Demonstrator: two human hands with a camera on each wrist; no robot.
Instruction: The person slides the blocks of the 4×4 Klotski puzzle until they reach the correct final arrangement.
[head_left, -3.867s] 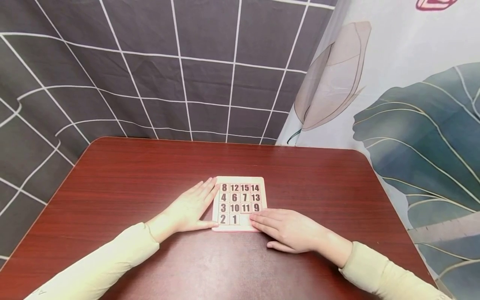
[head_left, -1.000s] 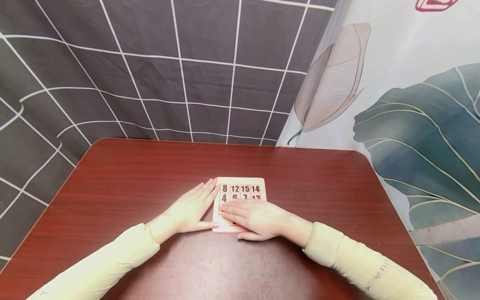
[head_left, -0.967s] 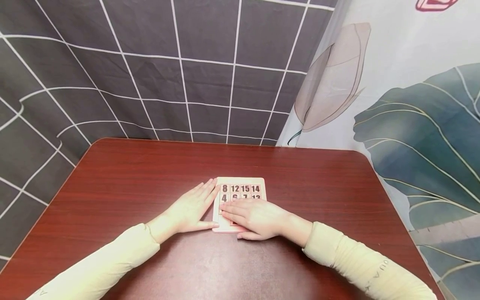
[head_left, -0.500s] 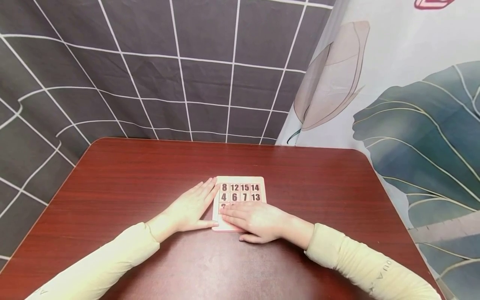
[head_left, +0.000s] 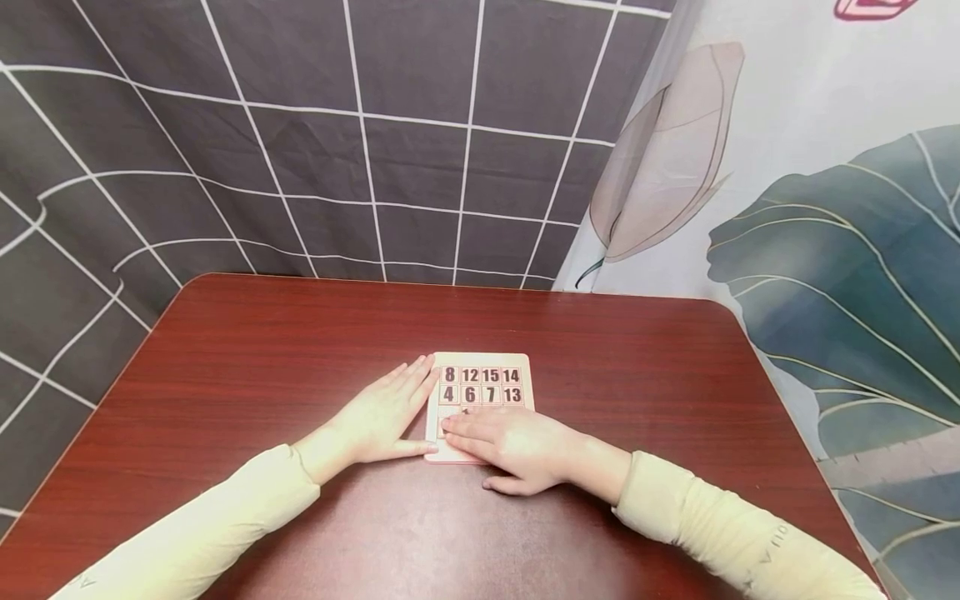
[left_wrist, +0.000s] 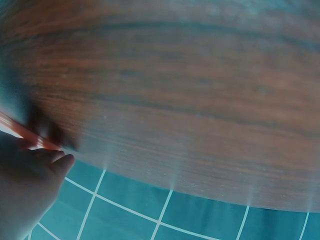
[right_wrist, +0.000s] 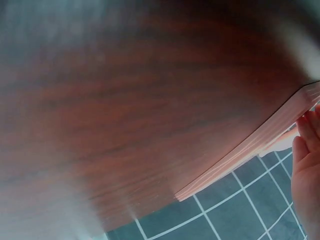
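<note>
A number slide puzzle with a pale frame lies flat on the table. Its top two rows read 8, 12, 15, 14 and 4, 6, 7, 13. Along its left edge rests my left hand, fingers straight at the far corner and thumb at the near one. My right hand lies palm down over the lower rows, its extended fingertips touching a tile in the left column. Most lower tiles are hidden beneath it. In the right wrist view the puzzle's side stretches toward the right hand's fingers.
The reddish-brown wooden table has rounded far corners. Behind it hangs a dark grey curtain with white grid lines. A pale curtain with leaf prints hangs at the right.
From the puzzle's right side, my right hand has come left across the lower rows, then edged nearer. Under its fingertips the left-column tile has slid down, baring its slot. My left hand stays put.
</note>
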